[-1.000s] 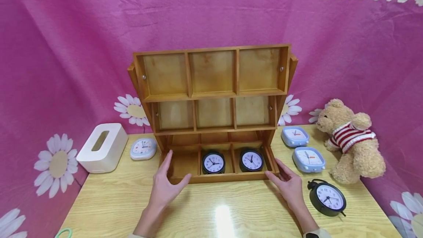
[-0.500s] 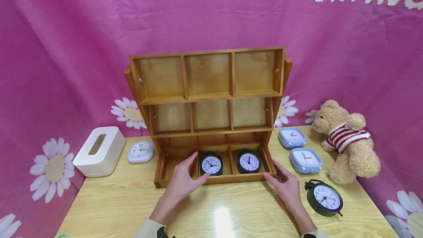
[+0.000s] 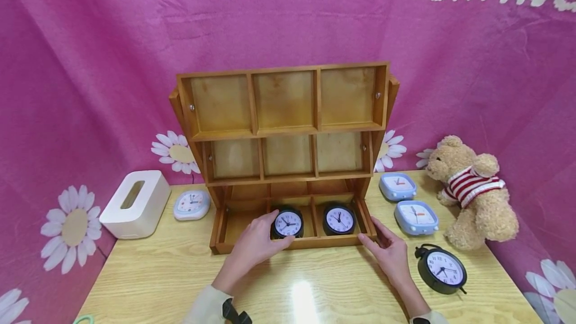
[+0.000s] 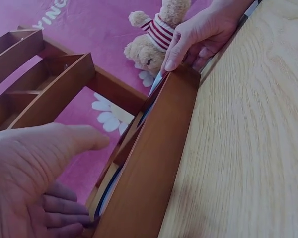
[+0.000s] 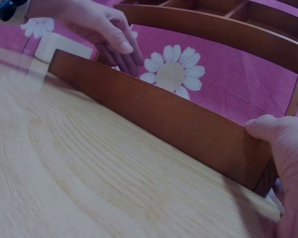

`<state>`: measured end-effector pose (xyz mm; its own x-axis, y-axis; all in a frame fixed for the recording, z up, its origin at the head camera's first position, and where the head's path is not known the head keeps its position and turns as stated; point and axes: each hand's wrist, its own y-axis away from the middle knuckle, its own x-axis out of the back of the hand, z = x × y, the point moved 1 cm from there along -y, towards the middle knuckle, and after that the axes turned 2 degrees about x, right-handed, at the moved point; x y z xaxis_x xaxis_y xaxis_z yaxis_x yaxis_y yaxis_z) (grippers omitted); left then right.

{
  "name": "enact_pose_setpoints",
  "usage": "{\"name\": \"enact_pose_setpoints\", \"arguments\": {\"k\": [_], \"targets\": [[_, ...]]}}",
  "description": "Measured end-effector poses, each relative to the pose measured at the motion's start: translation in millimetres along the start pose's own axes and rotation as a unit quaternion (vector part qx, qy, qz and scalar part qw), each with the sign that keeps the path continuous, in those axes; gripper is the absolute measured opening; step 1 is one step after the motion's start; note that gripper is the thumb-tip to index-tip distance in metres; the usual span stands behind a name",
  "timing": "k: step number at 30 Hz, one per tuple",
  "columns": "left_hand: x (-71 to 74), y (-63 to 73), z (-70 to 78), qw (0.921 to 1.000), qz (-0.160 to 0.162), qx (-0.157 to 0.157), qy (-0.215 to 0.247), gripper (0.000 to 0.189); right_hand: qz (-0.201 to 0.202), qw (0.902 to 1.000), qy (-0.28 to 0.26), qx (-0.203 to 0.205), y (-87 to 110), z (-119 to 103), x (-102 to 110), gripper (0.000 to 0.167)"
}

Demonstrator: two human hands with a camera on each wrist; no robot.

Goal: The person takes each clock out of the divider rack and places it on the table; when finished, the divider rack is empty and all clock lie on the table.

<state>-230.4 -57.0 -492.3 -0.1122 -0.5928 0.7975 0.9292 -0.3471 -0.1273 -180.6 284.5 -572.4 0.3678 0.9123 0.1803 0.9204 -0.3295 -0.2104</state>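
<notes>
A tiered wooden shelf (image 3: 288, 131) with compartments stands on the table. Its lowest tray holds two round black alarm clocks lying face up: the middle clock (image 3: 288, 224) and the right clock (image 3: 339, 219). My left hand (image 3: 256, 240) reaches over the tray's front, fingertips by the left side of the middle clock and thumb near its lower edge. In the left wrist view that left hand (image 4: 35, 173) has extended fingers, with the thumb well apart from them. My right hand (image 3: 390, 254) grips the tray's front right corner, thumb on the front wall and fingers along the side.
Right of the shelf lie two blue clocks (image 3: 416, 217), a black twin-bell alarm clock (image 3: 445, 270) and a teddy bear (image 3: 479, 194) in a striped shirt. A pale clock (image 3: 192, 205) and a white tissue box (image 3: 135, 206) are at left. A pink curtain (image 3: 288, 24) hangs behind.
My left hand has moved right, from the tray's left compartment to the middle clock. The right hand stays at the tray's corner. The head view has shifted slightly.
</notes>
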Motion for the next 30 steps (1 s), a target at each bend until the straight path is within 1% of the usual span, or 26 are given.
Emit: {"name": "enact_pose_setpoints", "arguments": {"k": [3,8,15,17,21,25,30], "targets": [[-3.8,-3.3,4.7,0.9996,-0.001,0.004,-0.026,0.084,-0.001,1.0,0.0,-0.003,1.6,-2,1,0.063],[-10.5,-7.5,12.7,0.998,0.01,0.006,-0.063,0.086,0.001,1.0,-0.006,0.003,2.4,-4,-1,0.062],[-18.8,-13.4,20.5,0.9946,0.012,0.034,-0.097,0.091,0.0,0.9998,-0.015,0.011,2.6,-5,-1,0.061],[-20.2,-15.0,22.4,0.9937,0.015,0.037,-0.104,0.091,0.002,0.9998,-0.014,0.014,2.8,-4,-1,0.061],[-22.3,-18.8,26.2,0.993,0.015,0.046,-0.108,0.089,0.003,0.9998,-0.009,0.017,2.1,-4,0,0.061],[-23.3,-23.3,29.2,0.9935,0.007,0.062,-0.095,0.088,0.005,0.9998,-0.011,0.013,2.1,-4,0,0.061],[-24.1,-29.2,31.1,0.9921,-0.002,0.086,-0.091,0.076,0.006,0.9998,-0.015,0.012,2.7,-3,-1,0.06]]}}
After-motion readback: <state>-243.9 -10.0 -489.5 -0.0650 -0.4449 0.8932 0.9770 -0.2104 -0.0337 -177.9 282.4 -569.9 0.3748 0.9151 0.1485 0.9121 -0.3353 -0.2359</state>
